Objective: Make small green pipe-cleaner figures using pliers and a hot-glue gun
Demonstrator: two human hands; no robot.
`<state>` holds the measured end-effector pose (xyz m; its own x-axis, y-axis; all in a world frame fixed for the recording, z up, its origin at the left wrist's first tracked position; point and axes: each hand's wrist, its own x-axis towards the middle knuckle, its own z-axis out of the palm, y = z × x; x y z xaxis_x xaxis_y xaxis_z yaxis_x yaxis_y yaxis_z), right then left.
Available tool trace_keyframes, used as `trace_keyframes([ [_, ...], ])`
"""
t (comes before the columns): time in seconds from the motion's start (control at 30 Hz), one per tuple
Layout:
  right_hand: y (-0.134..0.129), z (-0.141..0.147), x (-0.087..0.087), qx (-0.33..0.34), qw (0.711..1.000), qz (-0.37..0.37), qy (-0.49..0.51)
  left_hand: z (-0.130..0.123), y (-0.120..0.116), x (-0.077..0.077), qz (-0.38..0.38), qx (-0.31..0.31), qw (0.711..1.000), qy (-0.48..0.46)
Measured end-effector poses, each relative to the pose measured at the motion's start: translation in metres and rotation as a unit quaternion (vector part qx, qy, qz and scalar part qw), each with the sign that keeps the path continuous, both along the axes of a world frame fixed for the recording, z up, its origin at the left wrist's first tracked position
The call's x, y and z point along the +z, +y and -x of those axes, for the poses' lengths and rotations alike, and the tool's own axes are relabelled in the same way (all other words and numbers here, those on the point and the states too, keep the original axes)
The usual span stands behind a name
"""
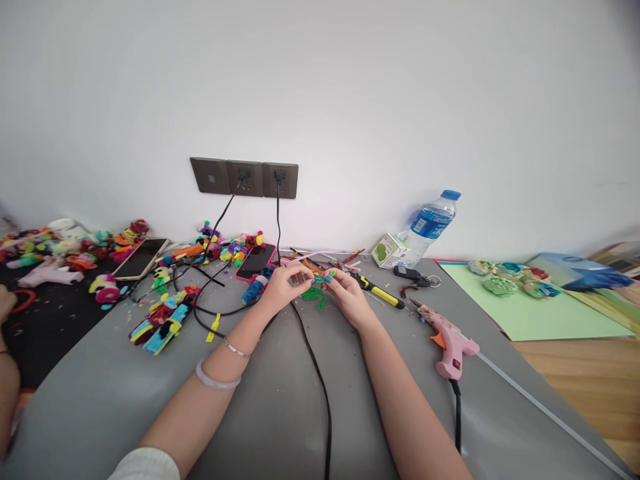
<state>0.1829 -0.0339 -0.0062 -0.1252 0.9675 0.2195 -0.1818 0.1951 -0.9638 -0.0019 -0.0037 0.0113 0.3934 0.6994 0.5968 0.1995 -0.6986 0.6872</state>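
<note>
The right hand pinches a small green piece between thumb and fingertips, above the middle of the grey counter. The left hand meets it from the other side, palm turned down, wrist bent, thumb and forefinger drawn narrowly together near that piece; whether they grip anything I cannot tell. Both forearms slant inward from the bottom edge, the left with a pale bangle and a thin bracelet at the wrist, the right one bare. Just below the fingertips lie more green strips, and a black cable runs between the arms. Just beyond the right hand rests a yellow-and-black tool; further right are a key ring and a pink glue gun. Left of the left hand are a yellow tag and a bundle of fuzzy pipe-cleaner figures, with a pink-edged phone behind. Against the wall stand a small green-and-white box and a blue-capped water bottle. Far right, fabric-like rosettes sit on a pale green sheet; at the far left edge shows another person's hand.
</note>
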Motion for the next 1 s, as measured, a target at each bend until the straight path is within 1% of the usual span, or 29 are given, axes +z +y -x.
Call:
trace_keyframes([
  [0.2, -0.002, -0.002, -0.001, 0.034, 0.999, 0.018, 0.0, 0.0, -0.002, 0.003, 0.031, -0.02, 0.999, 0.001],
  [0.4, -0.007, -0.002, 0.004, 0.09, 0.994, 0.055, 0.037, 0.001, -0.002, 0.002, 0.092, -0.067, 0.993, -0.022],
  [0.47, -0.008, -0.001, 0.006, 0.094, 0.993, 0.062, 0.042, 0.001, -0.002, 0.001, 0.12, -0.081, 0.989, -0.029],
  [0.6, -0.007, -0.001, 0.007, 0.062, 0.995, 0.059, 0.046, 0.001, 0.002, -0.003, 0.18, -0.093, 0.978, -0.046],
  [0.67, -0.006, -0.002, 0.007, 0.043, 0.997, 0.045, 0.048, 0.001, 0.005, -0.006, 0.194, -0.093, 0.975, -0.046],
  [0.73, -0.005, -0.003, 0.007, 0.02, 0.998, 0.028, 0.053, 0.001, 0.006, -0.009, 0.191, -0.083, 0.978, -0.033],
  [0.83, -0.004, -0.003, 0.007, -0.016, 0.998, 0.008, 0.063, 0.001, 0.005, -0.011, 0.169, -0.062, 0.983, 0.026],
  [0.93, -0.002, -0.003, 0.006, -0.036, 0.998, -0.008, 0.058, 0.0, 0.001, -0.009, 0.139, -0.073, 0.985, 0.076],
  [1.0, -0.001, -0.002, 0.004, -0.04, 0.998, -0.019, 0.042, -0.002, -0.001, -0.008, 0.126, -0.082, 0.986, 0.078],
])
